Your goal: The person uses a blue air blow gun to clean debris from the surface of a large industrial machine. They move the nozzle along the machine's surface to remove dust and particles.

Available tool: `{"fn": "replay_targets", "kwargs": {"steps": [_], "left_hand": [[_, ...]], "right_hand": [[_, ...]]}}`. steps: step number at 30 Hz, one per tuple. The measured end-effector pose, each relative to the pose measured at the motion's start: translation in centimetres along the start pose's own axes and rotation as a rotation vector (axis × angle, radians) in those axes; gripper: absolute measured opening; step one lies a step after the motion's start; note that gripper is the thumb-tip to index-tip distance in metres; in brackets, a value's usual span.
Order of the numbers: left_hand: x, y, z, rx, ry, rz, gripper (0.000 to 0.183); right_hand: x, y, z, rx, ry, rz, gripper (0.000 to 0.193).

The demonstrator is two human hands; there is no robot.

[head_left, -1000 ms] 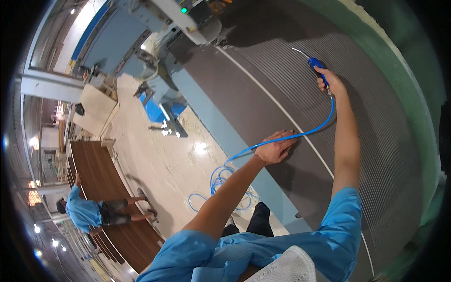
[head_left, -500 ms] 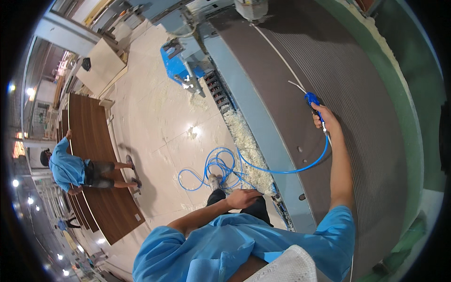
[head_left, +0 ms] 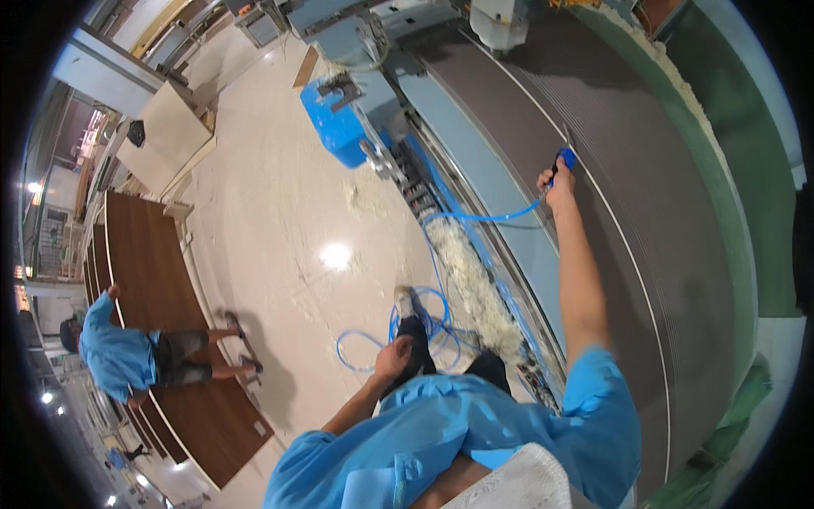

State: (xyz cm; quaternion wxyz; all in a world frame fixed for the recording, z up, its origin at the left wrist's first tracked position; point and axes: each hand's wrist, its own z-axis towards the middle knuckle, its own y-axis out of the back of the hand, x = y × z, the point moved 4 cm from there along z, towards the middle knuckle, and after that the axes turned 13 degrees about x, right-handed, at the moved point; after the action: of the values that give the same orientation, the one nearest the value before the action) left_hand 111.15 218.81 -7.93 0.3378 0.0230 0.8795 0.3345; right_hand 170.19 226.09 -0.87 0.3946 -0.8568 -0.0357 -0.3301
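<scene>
A blue air blow gun is gripped in my right hand, its fingers wrapped around the body. The thin nozzle points away from me, above a dark brown ribbed panel. From the gun's near end a blue air hose runs left over the machine's edge and down to loose coils on the floor. Beside the nozzle, a pale line runs lengthwise along the panel. My left hand hangs by my thigh, fingers curled in, with nothing visible in it.
A machine head stands over the panel's far end. Blue machine parts line its left side. Pale shavings heap along the machine's base. Left, a co-worker handles stacked brown boards. Hose coils lie around my foot.
My right hand has moved left and slightly farther away with the blow gun. The hose now stretches out leftward from it. My left hand has shifted left, and the view has moved along the machine.
</scene>
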Motion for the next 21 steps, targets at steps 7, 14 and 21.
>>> {"fn": "replay_targets", "kwargs": {"steps": [7, 14, 21], "left_hand": [[13.1, 12.2, 4.5, 0.024, 0.261, 0.024, 0.038], [20.4, 17.6, 4.0, -0.027, 0.368, 0.016, 0.036], [20.6, 15.1, 4.0, 0.039, 0.333, -0.064, 0.037]], "right_hand": [[-4.8, -10.1, 4.0, 0.017, -0.010, -0.312, 0.030], [-5.1, -19.8, 8.5, -0.312, 0.301, -0.795, 0.033], [-6.8, -23.9, 7.9, 0.131, 0.129, -0.837, 0.040]]}}
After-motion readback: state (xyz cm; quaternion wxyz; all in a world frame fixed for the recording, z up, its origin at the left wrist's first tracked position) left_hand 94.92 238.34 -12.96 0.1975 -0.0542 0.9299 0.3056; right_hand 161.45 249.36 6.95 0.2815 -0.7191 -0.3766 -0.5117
